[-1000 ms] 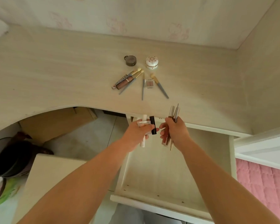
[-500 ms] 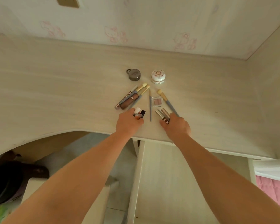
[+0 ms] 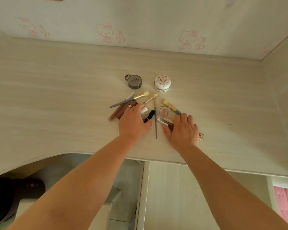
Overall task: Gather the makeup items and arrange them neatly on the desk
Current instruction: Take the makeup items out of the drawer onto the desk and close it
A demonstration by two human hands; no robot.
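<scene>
The makeup sits in a messy heap on the desk [image 3: 56, 97]. The left hand [image 3: 133, 122] curls around a black tube [image 3: 149, 115]. The right hand [image 3: 183, 130] curls over silver tubes [image 3: 165, 121]. Lining up is left.

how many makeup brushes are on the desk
4. One angles left over the brown tubes; one runs under the left hand; a thin one lies between the hands; one reaches the right hand. Hands may hide more.

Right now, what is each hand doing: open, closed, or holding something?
Left hand: fingers curled over the black lipstick and a white-capped tube on the desk.
Right hand: grips silver tubes.
</scene>
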